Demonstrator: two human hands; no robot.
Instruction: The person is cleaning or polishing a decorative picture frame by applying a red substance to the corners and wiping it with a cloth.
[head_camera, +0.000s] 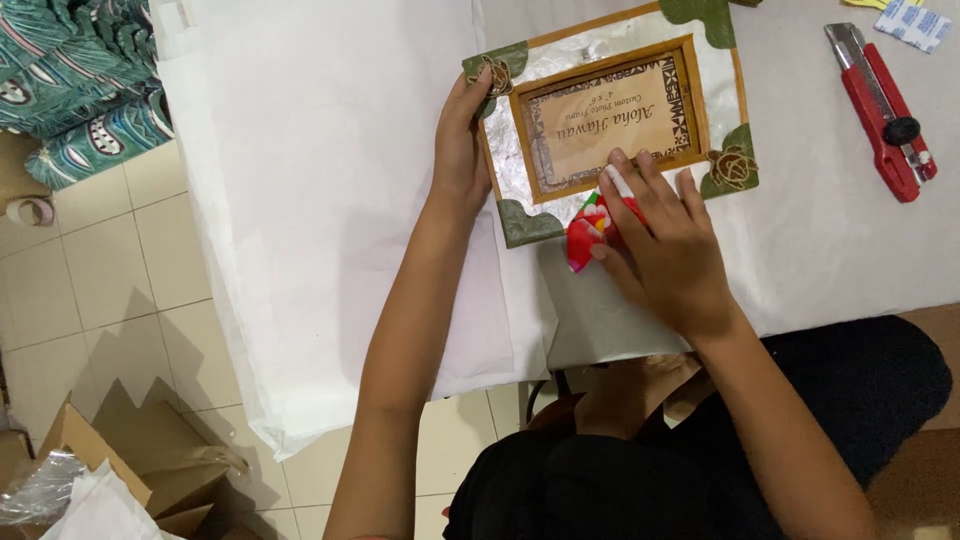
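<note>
left hand (462, 150) grips the photo frame (610, 115) edge; right hand (665, 245) presses a red cloth (585, 232) on it, near the surface (330, 200) front edge.

A single head-worn camera looks steeply down from close above at a white-covered table (330, 200) filling the upper frame, with tiled floor (100, 280) at left and the wearer's lap at bottom.

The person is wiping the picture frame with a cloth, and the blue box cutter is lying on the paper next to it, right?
Almost. The box cutter is red, not blue, as the head view shows. The rest holds: the right hand presses a red cloth on the picture frame, and the left hand steadies its corner.
</note>
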